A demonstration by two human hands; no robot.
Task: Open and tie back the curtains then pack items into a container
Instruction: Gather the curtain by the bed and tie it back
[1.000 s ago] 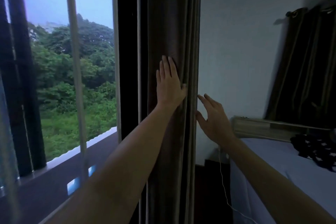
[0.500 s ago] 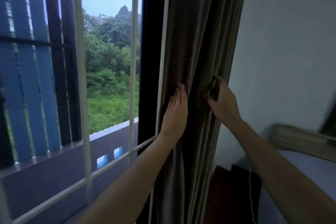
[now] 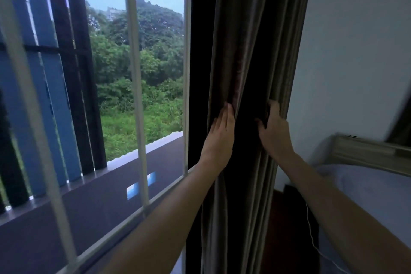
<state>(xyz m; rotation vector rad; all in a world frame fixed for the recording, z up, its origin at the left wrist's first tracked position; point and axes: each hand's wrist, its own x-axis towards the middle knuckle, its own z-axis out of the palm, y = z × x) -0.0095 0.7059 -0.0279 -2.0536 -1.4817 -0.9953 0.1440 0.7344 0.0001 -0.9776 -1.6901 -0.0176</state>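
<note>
1. We have the curtain (image 3: 251,55) gathered into a narrow bunch of dark brown-grey folds. It hangs between the black window frame (image 3: 201,51) on its left and the pale wall (image 3: 355,51) on its right, running from the top of the view down past the bottom edge.
2. Our left hand (image 3: 219,133) lies flat against the left side of the bunch, palm on the cloth. Its fingers (image 3: 228,113) are straight, pressed together and pointing up, with the tips tucked into a fold. It presses the cloth rather than pinching it.
3. Our right hand (image 3: 273,131) is on the right side of the bunch, at about the same height. Its fingers (image 3: 272,107) are curled round the outer folds and closed on the cloth, some of them hidden behind it.
4. Both forearms reach up and forward from the bottom of the view, the left one (image 3: 155,224) crossing in front of the window, the right one (image 3: 333,202) rising from the lower right. The two hands are near each other, with a dark fold between them.
5. Left of the curtain, white window bars (image 3: 135,73) stand before green trees (image 3: 142,51) and a grey ledge (image 3: 89,196).
6. On the right we see a bed (image 3: 373,196) with pale sheets, its headboard (image 3: 367,153) against the wall, and a thin white cable (image 3: 311,240) hanging beside it.
</note>
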